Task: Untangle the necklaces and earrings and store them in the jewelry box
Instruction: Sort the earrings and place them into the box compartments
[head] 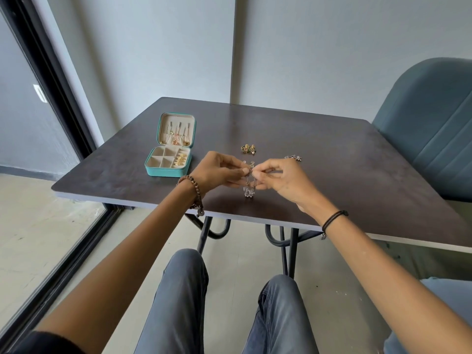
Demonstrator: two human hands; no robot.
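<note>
Presently, item in hand: silver tangle [249, 186], over the tabletop [344, 175] near its front edge, my left hand [219, 171] and right hand [283, 180] each in a narrow pinching grip on it; I'd tease links apart slowly, never yanking, jewelry box [163, 172] open by the left edge.

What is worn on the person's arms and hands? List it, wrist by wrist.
Left hand: arm bare up to a black sleeve near the shoulder; a brown wooden bead bracelet circles the wrist, a small charm hanging from it. Right hand: arm bare as far as shown; a thin black cord bracelet on the wrist, a tiny charm dangling.
</note>
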